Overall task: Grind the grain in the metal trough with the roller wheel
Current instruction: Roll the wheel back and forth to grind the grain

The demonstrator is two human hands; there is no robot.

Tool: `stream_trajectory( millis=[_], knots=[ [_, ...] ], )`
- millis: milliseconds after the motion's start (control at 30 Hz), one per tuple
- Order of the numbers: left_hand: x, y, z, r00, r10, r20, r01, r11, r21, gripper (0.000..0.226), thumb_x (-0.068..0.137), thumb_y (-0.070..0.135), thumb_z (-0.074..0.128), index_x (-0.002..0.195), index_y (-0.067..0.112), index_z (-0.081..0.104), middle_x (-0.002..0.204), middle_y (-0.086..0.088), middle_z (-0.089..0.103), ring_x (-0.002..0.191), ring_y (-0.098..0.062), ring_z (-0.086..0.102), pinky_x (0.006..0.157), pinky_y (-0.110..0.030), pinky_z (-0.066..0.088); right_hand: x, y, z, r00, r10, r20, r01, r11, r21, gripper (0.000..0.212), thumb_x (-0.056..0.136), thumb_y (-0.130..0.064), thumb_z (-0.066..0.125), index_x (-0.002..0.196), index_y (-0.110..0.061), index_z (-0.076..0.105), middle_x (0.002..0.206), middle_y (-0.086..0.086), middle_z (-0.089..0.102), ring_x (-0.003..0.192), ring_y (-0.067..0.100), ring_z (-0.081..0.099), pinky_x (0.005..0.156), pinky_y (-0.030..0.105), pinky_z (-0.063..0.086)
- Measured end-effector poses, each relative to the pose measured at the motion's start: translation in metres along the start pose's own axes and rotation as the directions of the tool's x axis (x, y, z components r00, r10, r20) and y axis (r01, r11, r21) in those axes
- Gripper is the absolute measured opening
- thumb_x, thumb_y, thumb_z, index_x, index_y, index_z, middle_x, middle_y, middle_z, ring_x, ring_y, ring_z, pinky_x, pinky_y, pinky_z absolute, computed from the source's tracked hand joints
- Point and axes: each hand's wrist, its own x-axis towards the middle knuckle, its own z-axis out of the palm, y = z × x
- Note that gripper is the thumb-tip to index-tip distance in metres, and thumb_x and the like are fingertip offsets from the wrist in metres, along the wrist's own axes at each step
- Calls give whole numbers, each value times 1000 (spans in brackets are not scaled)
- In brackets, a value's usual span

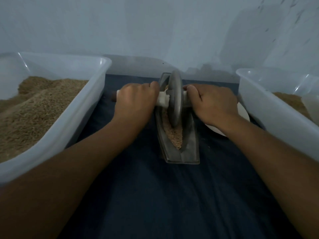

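A narrow metal trough (189,152) lies lengthwise on a dark cloth in the middle. Brown grain (175,135) fills its groove, mostly at the near end. A grey metal roller wheel (175,99) stands upright in the groove toward the far half. A handle wrapped in white (163,100) runs through the wheel's hub. My left hand (136,100) grips the handle on the left side of the wheel. My right hand (212,100) grips it on the right side. The handle's dark left tip (114,97) sticks out past my left hand.
A large clear plastic tub (82,107) heaped with brown grain stands on the left. Another clear tub (269,107) with some grain stands on the right. A white plate (243,114) lies under my right wrist. A pale wall rises close behind the trough.
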Motion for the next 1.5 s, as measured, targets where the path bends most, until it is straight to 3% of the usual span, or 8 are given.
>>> stream_trajectory(
  millis=[200, 400, 567, 900, 1033, 1167, 1300, 1500],
  knots=[
    [36, 3, 14, 1000, -3, -11, 4, 992, 128, 7, 93, 18, 55, 97, 23, 55, 83, 2, 68, 71, -19, 67, 43, -27, 10, 35, 16, 16, 981, 79, 179, -86, 996, 28, 39, 104, -36, 28, 116, -25, 63, 109, 7, 69, 93, 32, 60, 74, 37, 46],
    [46, 1, 23, 1000, -13, -26, 15, 998, 58, 8, 93, 17, 59, 100, 20, 57, 86, -2, 68, 75, -25, 67, 46, -29, 13, 54, 16, 19, 940, 188, 286, -197, 980, 1, 48, 99, -47, 16, 101, -34, 62, 99, -1, 58, 83, 22, 47, 55, 29, 21],
    [37, 1, 19, 999, 11, -42, -9, 999, 44, 8, 94, 18, 58, 100, 20, 55, 86, -1, 68, 75, -24, 67, 53, -31, 29, 33, 13, 13, 971, 115, 210, -110, 993, -32, 45, 105, -39, 22, 100, -24, 63, 96, 5, 65, 82, 26, 53, 64, 33, 35],
    [-22, 0, -16, 997, 23, -77, -26, 999, -39, 15, 89, 20, 60, 100, 24, 51, 90, 4, 65, 79, -19, 63, 58, -32, 28, -31, -13, -19, 996, 66, -62, -65, 998, 21, 52, 104, -41, 26, 90, -22, 72, 72, -1, 64, 67, 24, 57, 60, 34, 39],
    [-32, 3, -36, 994, 58, -91, -63, 997, -50, 19, 85, 13, 60, 99, 23, 54, 89, 4, 64, 80, -19, 61, 62, -31, 30, -53, -15, -29, 993, 111, -35, -107, 988, 109, 60, 99, -48, 16, 97, -27, 71, 81, -3, 66, 76, 24, 59, 74, 41, 52],
    [-35, 3, -35, 993, 63, -102, -72, 994, -78, 20, 87, 9, 56, 104, 20, 56, 91, 2, 64, 82, -20, 59, 66, -30, 32, -57, -13, -30, 994, 92, -57, -85, 988, 128, 58, 100, -49, 17, 100, -28, 71, 83, -4, 67, 77, 22, 60, 72, 41, 53],
    [-31, -1, -18, 993, 38, -108, -50, 993, -110, 21, 89, 13, 57, 109, 21, 59, 94, 1, 67, 85, -20, 61, 69, -30, 34, -37, -10, -20, 996, 60, -64, -57, 997, 48, 61, 100, -47, 16, 96, -25, 74, 81, -1, 70, 74, 25, 62, 70, 38, 52],
    [6, 0, 6, 1000, -2, -27, 2, 1000, 10, 16, 89, 13, 58, 92, 19, 44, 84, -1, 64, 72, -22, 62, 55, -32, 28, 5, 2, 8, 1000, 28, -6, -28, 999, -22, 52, 107, -41, 23, 86, -21, 66, 81, 3, 68, 75, 30, 61, 64, 36, 38]
  ],
)
